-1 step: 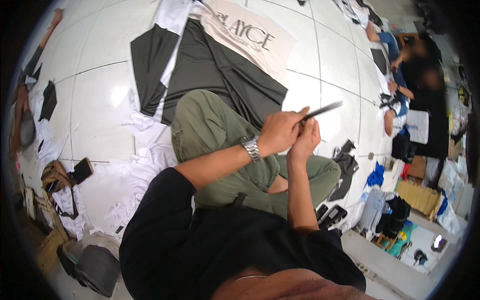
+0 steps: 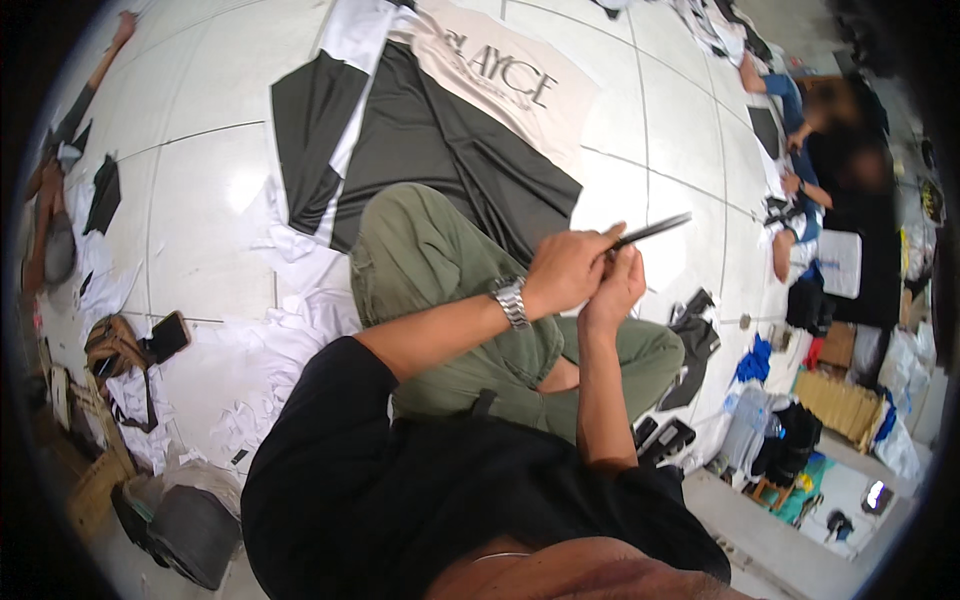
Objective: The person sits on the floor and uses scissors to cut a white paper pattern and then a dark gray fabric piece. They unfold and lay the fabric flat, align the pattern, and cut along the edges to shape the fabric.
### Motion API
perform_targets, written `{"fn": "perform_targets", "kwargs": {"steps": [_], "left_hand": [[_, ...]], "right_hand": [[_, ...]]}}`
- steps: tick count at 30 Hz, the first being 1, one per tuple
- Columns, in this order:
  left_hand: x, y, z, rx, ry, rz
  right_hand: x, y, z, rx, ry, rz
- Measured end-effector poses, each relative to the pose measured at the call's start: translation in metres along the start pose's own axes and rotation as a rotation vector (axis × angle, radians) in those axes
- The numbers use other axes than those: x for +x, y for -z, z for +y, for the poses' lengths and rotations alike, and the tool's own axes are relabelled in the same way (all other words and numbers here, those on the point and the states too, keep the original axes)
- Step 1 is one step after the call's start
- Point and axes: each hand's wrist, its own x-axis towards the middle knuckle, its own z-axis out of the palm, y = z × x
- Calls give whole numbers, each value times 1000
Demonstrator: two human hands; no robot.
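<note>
Both my hands meet above my crossed legs, around a slim dark blade-like tool [image 2: 655,231] that points up and to the right. Its exact kind does not show. My left hand [image 2: 568,272], with a metal watch on its wrist, is closed, the thumb along the tool's near end. Right against it, my right hand [image 2: 615,292] is closed too, fingertips pinching the same end. Beyond my knees lie dark grey fabric panels [image 2: 450,140] and a pale beige printed piece [image 2: 510,75], flat on the tiled floor.
White cloth scraps [image 2: 300,310] lie left of my knee. A brown bag [image 2: 115,345] and a phone [image 2: 168,337] are farther left. Dark scraps [image 2: 695,345] lie by my right knee. Other people sit at the far right [image 2: 800,190] and left edge [image 2: 55,235].
The whole view has shifted slightly, so everything sits a little farther right and lower. My hands keep their hold on the tool.
</note>
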Motion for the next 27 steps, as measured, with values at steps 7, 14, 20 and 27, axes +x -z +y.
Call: {"fn": "perform_targets", "kwargs": {"steps": [7, 14, 20, 27], "left_hand": [[10, -5, -16, 48, -22, -11], [8, -10, -19, 99, -39, -58], [7, -18, -19, 76, -32, -105], [12, -19, -24, 38, -87, -141]], "right_hand": [[15, 3, 6, -13, -149, -13], [18, 17, 11, -16, -219, -26], [18, 21, 13, 39, -263, 33], [21, 23, 10, 105, -242, -16]]}}
